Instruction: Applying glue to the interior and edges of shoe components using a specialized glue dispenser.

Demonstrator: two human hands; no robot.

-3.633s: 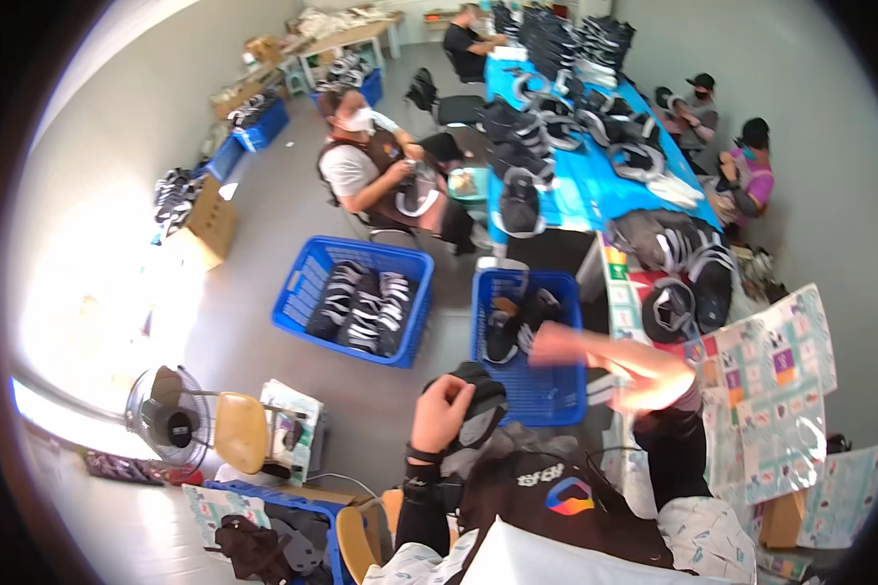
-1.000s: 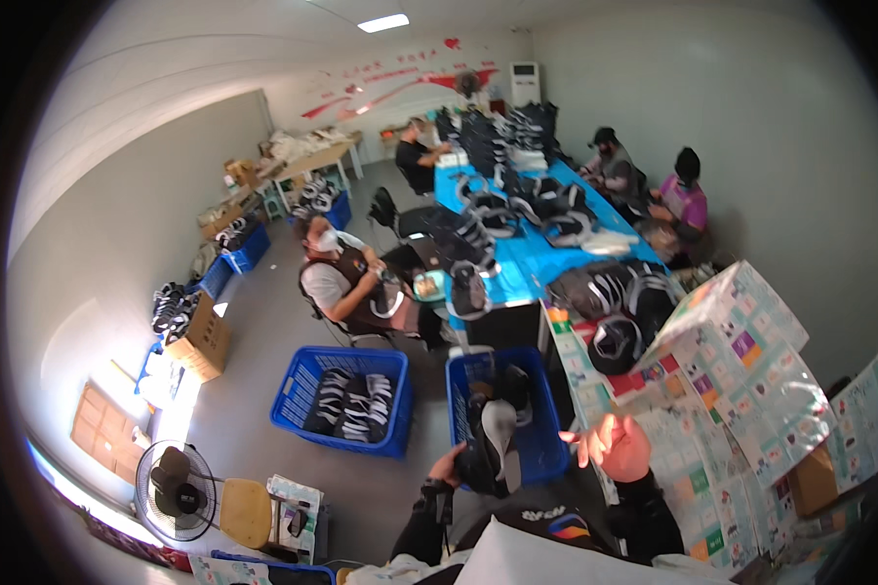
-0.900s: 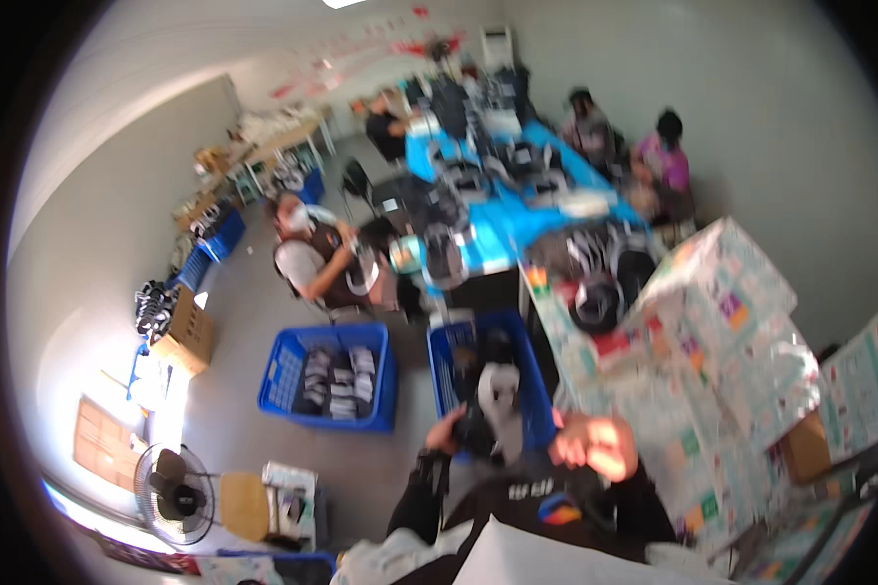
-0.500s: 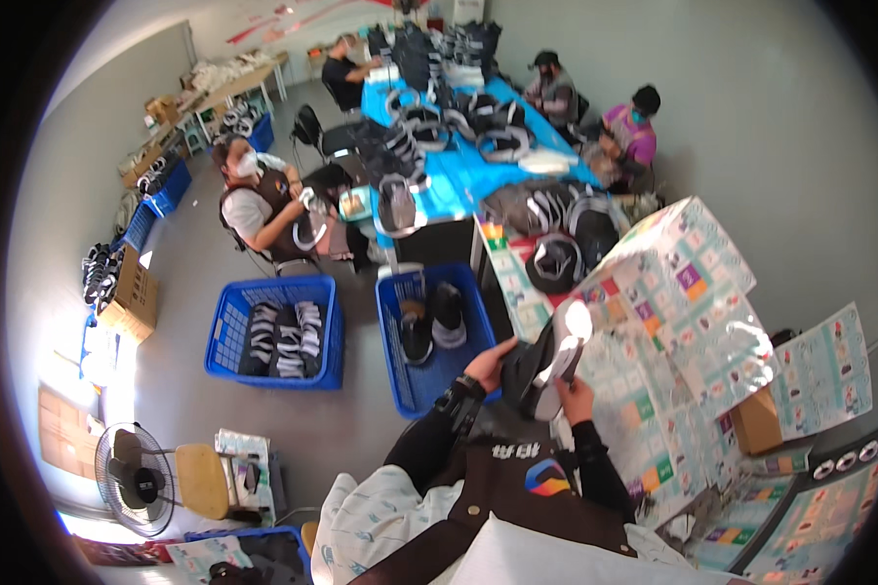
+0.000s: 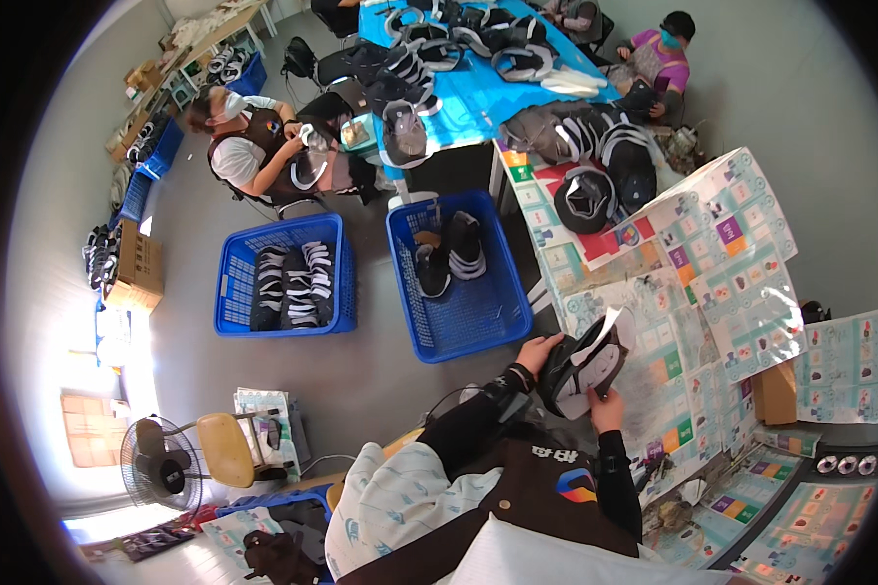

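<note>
Fingers of both hands closed on black shoe upper — blue basket holds two more.

Black-and-white shoe upper, tilted, mid-air

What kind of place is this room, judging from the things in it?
Probably a shoe workshop: both hands, left hand and right hand, hold a black shoe upper, blue crates contain shoes, and seated workers handle more along a blue table.

Black sleeves, brown vest, pale patterned trousers
</note>
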